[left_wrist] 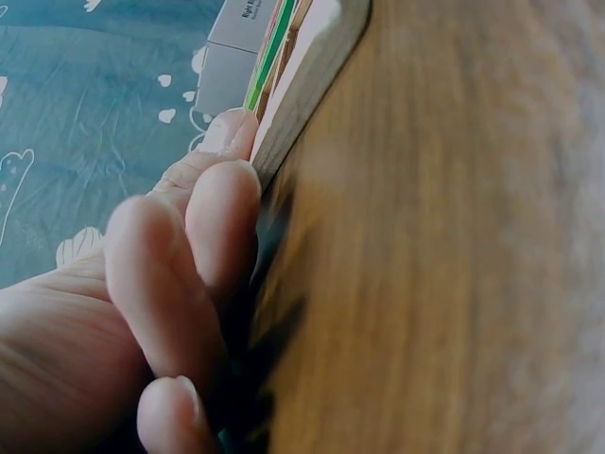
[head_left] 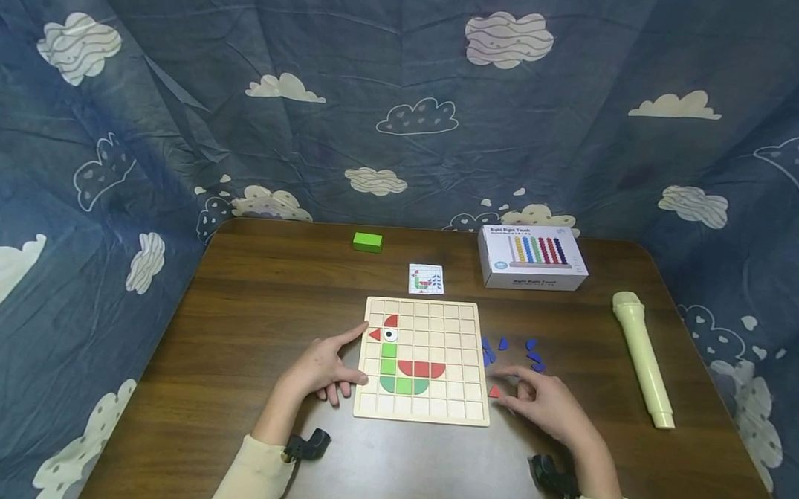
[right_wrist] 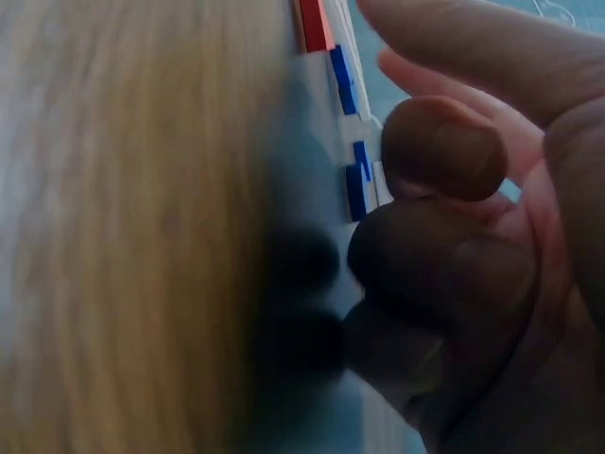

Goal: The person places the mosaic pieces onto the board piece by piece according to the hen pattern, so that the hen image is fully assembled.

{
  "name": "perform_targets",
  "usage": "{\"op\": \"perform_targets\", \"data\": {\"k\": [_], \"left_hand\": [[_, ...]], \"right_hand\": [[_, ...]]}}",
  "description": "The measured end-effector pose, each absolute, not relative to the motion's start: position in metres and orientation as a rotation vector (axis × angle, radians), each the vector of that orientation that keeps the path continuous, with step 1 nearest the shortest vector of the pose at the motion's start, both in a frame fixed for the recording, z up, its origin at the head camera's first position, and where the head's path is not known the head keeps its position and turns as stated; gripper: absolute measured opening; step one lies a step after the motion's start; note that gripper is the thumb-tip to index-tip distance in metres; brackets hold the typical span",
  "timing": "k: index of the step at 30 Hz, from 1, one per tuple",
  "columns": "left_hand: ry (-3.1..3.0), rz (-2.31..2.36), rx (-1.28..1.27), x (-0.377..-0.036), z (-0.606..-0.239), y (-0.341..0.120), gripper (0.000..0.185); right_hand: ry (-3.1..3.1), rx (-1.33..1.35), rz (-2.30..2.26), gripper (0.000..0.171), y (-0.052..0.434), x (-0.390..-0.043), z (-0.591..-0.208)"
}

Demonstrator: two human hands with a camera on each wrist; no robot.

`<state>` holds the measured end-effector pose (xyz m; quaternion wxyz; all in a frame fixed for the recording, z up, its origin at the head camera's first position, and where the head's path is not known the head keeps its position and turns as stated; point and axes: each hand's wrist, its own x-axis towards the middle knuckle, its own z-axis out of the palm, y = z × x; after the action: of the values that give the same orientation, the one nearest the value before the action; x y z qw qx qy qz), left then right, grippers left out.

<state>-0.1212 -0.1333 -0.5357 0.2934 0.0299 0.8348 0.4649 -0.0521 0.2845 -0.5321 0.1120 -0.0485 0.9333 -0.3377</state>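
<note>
Nearest the camera, two cream sleeves are seen entering from the bottom edge, each wrist carrying a dark strap mount. The left hand (head_left: 320, 369) is laid flat on the brown table (head_left: 249, 310) with fingers straight and relaxed; its fingertips (left_wrist: 227, 203) are pressed against the left edge of the wooden puzzle board (head_left: 453, 408), and nothing is gripped. The right hand (head_left: 543, 405) is held just off the board's right edge, fingers loosely curled — no piece can be seen between them, and the blurred wrist view settles nothing more. A small red piece (head_left: 494, 391) lies on the table just beside its fingertips, close to the board's lower right corner.

The board is a pale square tray ruled into a grid of small cells, lying at the middle of the table. A partial figure is set into its left half: a red triangle and red quarter-round beside a white eye tile (head_left: 390, 335), green squares beneath, a red row, and a green curved row below that. The other cells are bare wood.

To the right of the board, loose blue pieces (head_left: 534, 356) are scattered — well apart from a cream tube (head_left: 642, 357) lying lengthwise. Beyond the board a pattern card (head_left: 426, 279) is seen, then a white toy box (head_left: 531, 257) and a green block (head_left: 367, 241) near the far edge.
</note>
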Motion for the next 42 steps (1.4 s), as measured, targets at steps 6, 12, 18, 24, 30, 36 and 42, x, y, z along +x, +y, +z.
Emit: {"op": "perform_targets", "data": {"k": [6, 12, 18, 24, 30, 36, 42], "left_hand": [[2.213, 1.246, 0.084, -0.121, -0.537, -0.133, 0.102], [2.223, 1.237, 0.069, -0.121, -0.537, -0.134, 0.102], [2.237, 1.232, 0.071, -0.121, -0.537, -0.133, 0.102], [2.237, 1.226, 0.069, -0.120, -0.536, -0.132, 0.102], [2.243, 1.228, 0.070, -0.119, -0.535, -0.131, 0.101], [2.245, 1.223, 0.068, -0.119, -0.535, -0.132, 0.100], [2.246, 1.227, 0.072, -0.119, -0.535, -0.132, 0.100]], "right_hand": [[2.864, -0.195, -0.807, 0.024, 0.277, -0.053, -0.535], [2.879, -0.148, -0.856, 0.020, 0.269, -0.054, -0.533], [2.943, -0.266, -1.008, 0.018, 0.228, -0.055, -0.525], [2.972, -0.548, -0.989, 0.014, 0.171, -0.049, -0.526], [3.022, -0.592, -0.837, 0.015, 0.139, -0.045, -0.529], [3.037, -0.625, -0.753, 0.015, 0.130, -0.044, -0.534], [3.034, -0.641, -0.704, 0.016, 0.129, -0.044, -0.537]]}}
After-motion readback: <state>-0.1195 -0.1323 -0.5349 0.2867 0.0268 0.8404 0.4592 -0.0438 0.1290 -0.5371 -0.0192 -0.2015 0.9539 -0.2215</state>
